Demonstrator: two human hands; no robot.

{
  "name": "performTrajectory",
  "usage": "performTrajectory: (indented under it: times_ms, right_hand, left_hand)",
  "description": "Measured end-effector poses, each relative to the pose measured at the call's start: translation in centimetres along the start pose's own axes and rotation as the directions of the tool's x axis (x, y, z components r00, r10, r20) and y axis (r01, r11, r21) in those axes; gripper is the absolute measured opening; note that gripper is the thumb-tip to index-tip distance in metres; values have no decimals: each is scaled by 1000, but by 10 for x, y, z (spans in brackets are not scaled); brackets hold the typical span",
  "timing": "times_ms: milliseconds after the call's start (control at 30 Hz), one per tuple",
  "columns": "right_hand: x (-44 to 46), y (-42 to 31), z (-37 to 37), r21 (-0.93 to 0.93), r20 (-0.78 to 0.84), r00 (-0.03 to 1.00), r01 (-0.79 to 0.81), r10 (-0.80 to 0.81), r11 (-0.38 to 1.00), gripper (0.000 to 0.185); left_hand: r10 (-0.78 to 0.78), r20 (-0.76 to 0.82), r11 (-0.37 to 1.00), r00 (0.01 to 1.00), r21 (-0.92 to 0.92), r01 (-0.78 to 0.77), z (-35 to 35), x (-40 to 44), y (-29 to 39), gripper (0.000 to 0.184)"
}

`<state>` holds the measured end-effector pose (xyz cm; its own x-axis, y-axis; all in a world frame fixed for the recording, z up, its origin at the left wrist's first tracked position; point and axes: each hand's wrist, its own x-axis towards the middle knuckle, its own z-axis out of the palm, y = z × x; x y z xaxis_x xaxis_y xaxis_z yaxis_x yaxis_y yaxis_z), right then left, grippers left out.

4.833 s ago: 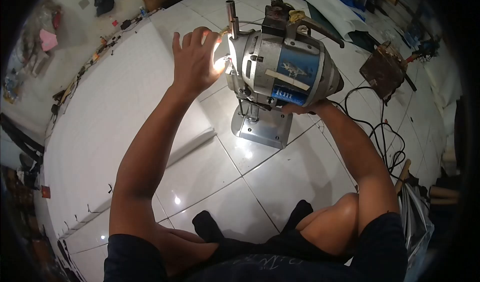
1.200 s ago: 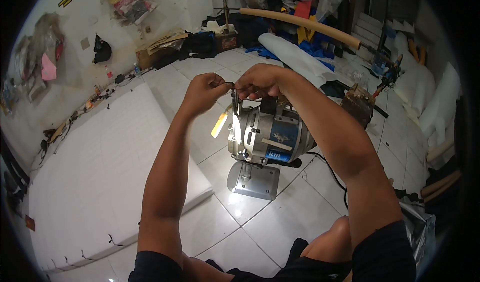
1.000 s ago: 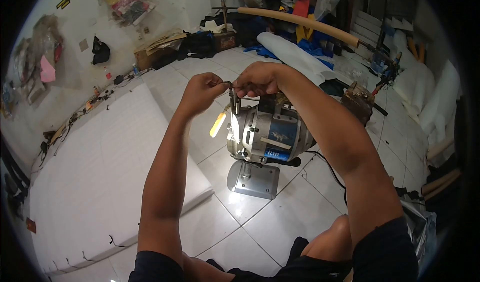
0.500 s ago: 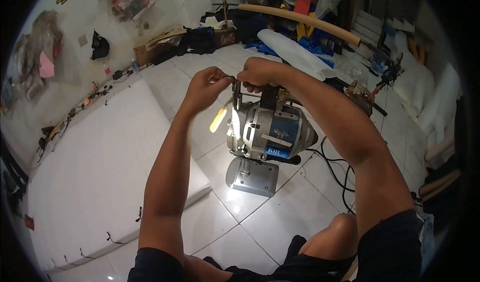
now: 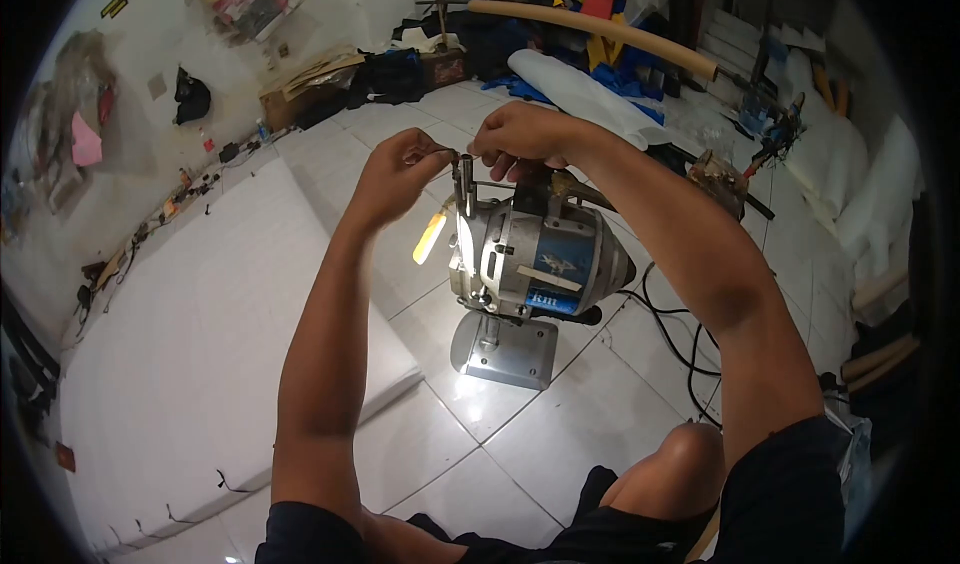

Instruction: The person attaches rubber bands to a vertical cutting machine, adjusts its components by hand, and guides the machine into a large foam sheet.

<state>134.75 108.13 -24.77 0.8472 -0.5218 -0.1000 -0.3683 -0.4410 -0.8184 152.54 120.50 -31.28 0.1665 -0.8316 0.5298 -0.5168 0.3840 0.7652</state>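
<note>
A fabric cutting machine (image 5: 560, 264) with a blue "km" label stands upright on its flat metal base plate (image 5: 505, 354). Two metal posts (image 5: 464, 186) rise at its front, lit by a bright lamp. My left hand (image 5: 395, 176) is at the post tops, thumb and forefinger pinched together at a small dark piece too small to name. Just across from it, my right hand (image 5: 525, 136) has its fingers curled and pinched near the same spot, above the machine's handle. Whatever the right fingertips hold is hidden. An orange-yellow tab (image 5: 430, 238) hangs left of the posts.
A thick stack of white sheet material (image 5: 200, 344) lies on the tiled floor at left. Black cable (image 5: 670, 339) trails behind the machine at right. A white roll (image 5: 585, 99), a long tan tube (image 5: 600, 34) and heaped cloth lie at the back.
My right hand has lifted slightly off the post tops, so more of them shows. The left hand stays pinched beside them. The whole view has shifted a little.
</note>
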Motion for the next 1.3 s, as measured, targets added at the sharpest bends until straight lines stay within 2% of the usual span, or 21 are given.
performTrajectory:
  times_ms: [67,100,167,267,400,567,867,1100,1167,1200,1267,1300]
  right_hand:
    - [2,-4,0,18,21,994,-106,106,994,27]
    - [0,-7,2,22,17,994,-105,105,994,27]
    - [-4,-12,7,146,82,989,-134,123,980,27]
    - [-8,-18,11,225,103,984,-166,146,960,24]
    - [5,-8,10,302,86,987,-153,133,941,20]
    - [12,3,7,444,154,978,-195,139,874,18]
    - [17,3,10,435,102,982,-189,161,880,15]
    - [18,6,11,449,123,980,-196,157,872,13]
    - [17,6,19,383,-15,991,-115,131,917,16]
    - [15,4,23,383,-12,991,-118,133,916,16]
    - [11,-3,27,197,-128,987,-67,93,978,20]
    - [5,-9,26,202,-120,988,-72,98,977,20]
  left_hand:
    - [0,2,999,1000,38,0,0,0,2,17]
    - [2,7,999,1000,40,-2,0,-1,4,17]
    - [-37,22,999,999,16,37,0,-1,7,18]
    - [-3,17,1000,1000,-3,3,-1,1,1,19]
    - [-24,30,999,999,31,23,-2,1,1,19]
    - [3,22,999,1000,-50,-2,0,0,0,19]
    - [4,7,999,1000,-35,-4,2,0,-3,19]
    - [-2,-3,999,1000,-35,2,3,-2,-1,19]
    - [7,-6,998,1000,-59,-7,4,-3,-2,19]
    - [4,-7,998,1000,-60,-4,6,-3,-3,19]
    - [83,-35,992,996,-97,-86,9,-3,-6,18]
    - [73,-35,992,997,-96,-76,10,-4,-7,18]
